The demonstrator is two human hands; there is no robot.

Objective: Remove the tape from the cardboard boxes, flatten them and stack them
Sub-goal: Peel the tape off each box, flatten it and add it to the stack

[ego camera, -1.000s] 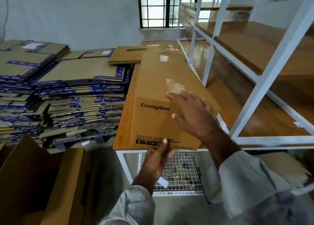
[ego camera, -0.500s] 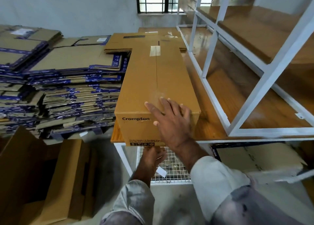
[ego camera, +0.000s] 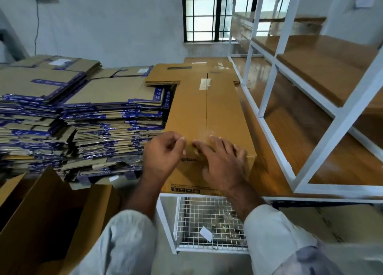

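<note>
Brown box (ego camera: 207, 117) lies lengthwise on the wooden table (ego camera: 275, 171), a strip of tape (ego camera: 205, 83) at its far end. Right hand (ego camera: 222, 162) rests at the near top edge, fingers (ego camera: 217, 144) spread flat. Left hand (ego camera: 163, 156) hovers beside it, fingers curled, holding nothing visible. Flattened boxes (ego camera: 83, 119) are stacked left.

On the near end face of the cardboard box (ego camera: 209, 117), the letters "pton" show in dark print, just at 3 o'clock of the left hand (ego camera: 163, 153), which covers the rest of the word. The small print strip along that face's bottom edge is too fine to read.
</note>
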